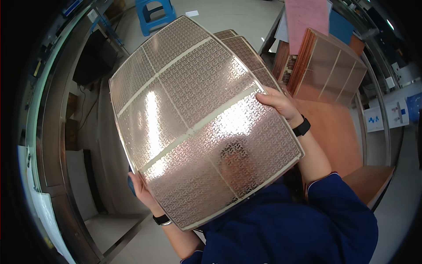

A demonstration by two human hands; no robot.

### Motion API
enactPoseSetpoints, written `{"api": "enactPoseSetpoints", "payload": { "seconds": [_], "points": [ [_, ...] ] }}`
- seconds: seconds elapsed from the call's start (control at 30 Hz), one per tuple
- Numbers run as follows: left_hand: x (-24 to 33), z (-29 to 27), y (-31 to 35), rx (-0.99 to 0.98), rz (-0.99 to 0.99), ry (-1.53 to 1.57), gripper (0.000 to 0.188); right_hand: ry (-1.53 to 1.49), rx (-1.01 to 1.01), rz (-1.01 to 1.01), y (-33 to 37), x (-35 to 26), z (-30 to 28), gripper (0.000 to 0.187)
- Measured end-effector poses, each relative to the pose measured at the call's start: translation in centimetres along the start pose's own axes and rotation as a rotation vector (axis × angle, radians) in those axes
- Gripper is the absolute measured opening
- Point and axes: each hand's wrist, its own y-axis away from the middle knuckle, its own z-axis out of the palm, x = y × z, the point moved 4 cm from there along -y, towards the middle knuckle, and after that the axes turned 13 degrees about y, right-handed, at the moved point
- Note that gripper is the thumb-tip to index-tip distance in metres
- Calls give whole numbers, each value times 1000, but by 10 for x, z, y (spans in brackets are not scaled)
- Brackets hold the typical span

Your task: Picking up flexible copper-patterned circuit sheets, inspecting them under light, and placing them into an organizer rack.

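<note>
- Here's the shiny patterned panel point(189, 99), tilted up before the person's dark-blue shirt point(281, 224)!
- Right hand point(282, 104) has its right edge firmly, thumb over the front, other fingers hidden behind.
- Left hand point(144, 193) is at the lower left edge, seemingly pinched closed on it; most fingers are out of sight.
- Peeking out behind, a second panel point(242, 49); beyond, stacked coppery boards point(327, 70) and a blue stool point(159, 12).

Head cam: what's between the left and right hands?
In the head view, one large patterned panel fills the stretch from the left hand to the right hand.
</note>
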Motion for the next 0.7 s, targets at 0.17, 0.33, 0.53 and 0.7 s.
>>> {"api": "enactPoseSetpoints", "payload": {
  "seconds": [0.17,0.33,0.53,0.7],
  "points": [
    [5,17,9,107,55,148,58,-358,76,-90,0,-7,5,34],
    [-27,53,12,-117,98,319,50,-455,-12,-244,-10,14,56,40],
    [-21,35,9,-4,125,215,45,398,-546,-140,27,-9,55,63],
    [3,33,16,43,141,138,39,545,340,-327,36,-28,-66,48]
  ]
}}
